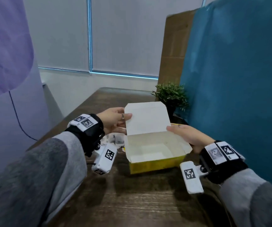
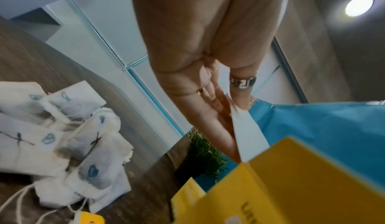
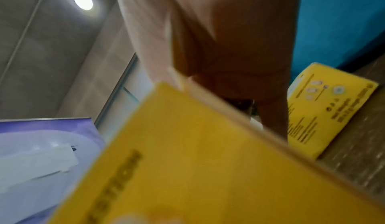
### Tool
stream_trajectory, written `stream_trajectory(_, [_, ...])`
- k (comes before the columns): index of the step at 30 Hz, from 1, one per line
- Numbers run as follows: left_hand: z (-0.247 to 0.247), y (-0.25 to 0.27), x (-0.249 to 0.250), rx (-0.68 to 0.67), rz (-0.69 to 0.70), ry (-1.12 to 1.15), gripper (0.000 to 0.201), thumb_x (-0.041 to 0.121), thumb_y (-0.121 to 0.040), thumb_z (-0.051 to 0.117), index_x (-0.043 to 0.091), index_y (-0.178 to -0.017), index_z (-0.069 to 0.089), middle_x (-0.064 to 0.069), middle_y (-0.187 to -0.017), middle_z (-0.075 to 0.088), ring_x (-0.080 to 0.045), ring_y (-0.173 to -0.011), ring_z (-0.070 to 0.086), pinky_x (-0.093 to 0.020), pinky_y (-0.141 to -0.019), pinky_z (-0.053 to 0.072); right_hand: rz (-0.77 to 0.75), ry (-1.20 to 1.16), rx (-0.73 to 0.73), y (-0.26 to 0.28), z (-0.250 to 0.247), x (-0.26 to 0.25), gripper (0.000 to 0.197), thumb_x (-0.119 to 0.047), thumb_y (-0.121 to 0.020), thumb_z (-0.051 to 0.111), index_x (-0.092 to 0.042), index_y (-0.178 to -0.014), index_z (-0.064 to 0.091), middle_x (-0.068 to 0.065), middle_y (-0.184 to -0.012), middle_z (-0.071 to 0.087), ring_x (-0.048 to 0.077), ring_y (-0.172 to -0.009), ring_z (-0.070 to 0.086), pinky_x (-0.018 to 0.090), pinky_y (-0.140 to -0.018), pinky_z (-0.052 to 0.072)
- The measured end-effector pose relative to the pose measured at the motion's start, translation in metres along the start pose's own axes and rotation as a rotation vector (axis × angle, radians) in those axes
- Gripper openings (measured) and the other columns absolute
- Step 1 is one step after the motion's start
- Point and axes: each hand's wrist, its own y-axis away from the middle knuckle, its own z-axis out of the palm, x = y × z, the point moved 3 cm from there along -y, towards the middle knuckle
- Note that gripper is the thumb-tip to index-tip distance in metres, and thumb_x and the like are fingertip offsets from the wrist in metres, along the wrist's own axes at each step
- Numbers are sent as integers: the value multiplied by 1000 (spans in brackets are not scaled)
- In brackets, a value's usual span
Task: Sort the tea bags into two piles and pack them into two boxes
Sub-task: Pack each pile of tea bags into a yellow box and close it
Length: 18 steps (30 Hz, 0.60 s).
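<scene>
An open yellow box (image 1: 156,164) stands on the wooden table (image 1: 132,202), its white lid (image 1: 146,118) raised and nothing showing inside. My left hand (image 1: 125,119) pinches the lid's left edge between thumb and fingers (image 2: 210,112). My right hand (image 1: 179,133) grips the box's right side, thumb at the lid's lower right corner. A pile of white tea bags (image 2: 62,137), some marked with blue blobs and some with black crosses, lies left of the box, mostly hidden behind my left wrist in the head view. A second yellow box (image 3: 325,109) lies closed behind my right hand.
A small potted plant (image 1: 171,95) stands just behind the box against a teal partition (image 1: 238,95). A cardboard panel (image 1: 174,46) rises behind it. Purple cloth (image 1: 6,46) hangs at the left. Bare table wood stretches in front of the box.
</scene>
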Motion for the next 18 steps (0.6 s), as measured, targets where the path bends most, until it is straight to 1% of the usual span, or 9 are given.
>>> stream_trajectory(1, [1, -4, -3, 22, -27, 3, 11, 12, -96, 48, 11, -102, 57, -7, -86, 64, -12, -53, 67, -31, -53, 59, 12, 16, 38, -1, -1, 3, 89, -83, -51, 63, -22, -116, 64, 15, -110, 68, 39, -95, 66, 68, -85, 46])
stream_trajectory(2, [0, -8, -6, 45, -54, -7, 11, 14, -97, 47, 10, -100, 57, -9, -86, 64, -16, -55, 67, -33, -54, 60, 12, 11, 80, -5, -3, 7, 78, -73, -62, 64, -13, -112, 64, 17, -107, 67, 30, -91, 65, 54, -82, 51])
stream_trajectory(4, [-9, -16, -12, 106, -86, -70, 11, 17, -97, 48, 11, -99, 57, -9, -87, 64, -20, -63, 67, -33, -57, 58, -9, -17, 112, -1, -2, 5, 40, -41, -85, 60, -3, -95, 61, 21, -92, 59, 23, -80, 52, 34, -71, 41])
stream_trajectory(6, [-23, -24, -16, 202, -81, -168, 7, 15, -96, 50, 13, -97, 57, -6, -83, 64, -16, -59, 64, -30, -57, 54, -18, -63, 129, -3, -4, 9, 19, -23, -90, 58, -4, -93, 61, 13, -87, 51, 24, -77, 46, 33, -66, 35])
stream_trajectory(9, [-38, -34, -22, 289, -69, -304, 12, 11, -94, 52, 12, -104, 57, -2, -76, 61, -14, -59, 56, -22, -51, 45, -53, -120, 164, -10, -8, 17, 17, -15, -90, 59, 2, -86, 57, 10, -79, 57, 21, -68, 53, 25, -59, 42])
stream_trajectory(11, [-36, -33, -25, 219, -55, -389, 20, 17, -91, 58, 15, -111, 58, -2, -86, 63, -14, -68, 57, -20, -50, 47, -104, -196, 160, -7, -7, 17, 6, -7, -89, 59, -12, -87, 58, 0, -75, 68, 13, -60, 63, 19, -54, 51])
stream_trajectory(13, [-25, -29, -27, 90, -29, -372, 32, 17, -89, 61, 20, -120, 55, -6, -102, 65, -18, -80, 61, -23, -58, 52, -165, -263, 145, -7, -8, 18, 17, 1, -87, 60, -16, -87, 58, -1, -71, 73, 11, -58, 67, 27, -63, 55])
stream_trajectory(16, [-4, -23, -27, -59, 50, -350, 54, 6, -81, 68, 23, -128, 48, -5, -105, 63, -23, -82, 66, -34, -71, 58, -237, -298, 172, -6, -10, 19, 14, 11, -81, 62, 5, -93, 59, 10, -77, 72, 17, -68, 68, 37, -76, 54])
stream_trajectory(18, [7, -20, -24, -123, 163, -466, 50, 3, -75, 73, 23, -118, 57, -4, -99, 64, -24, -83, 66, -41, -76, 58, -264, -284, 179, -3, -9, 18, 10, 13, -79, 62, 9, -87, 58, 15, -82, 66, 22, -76, 63, 32, -74, 52])
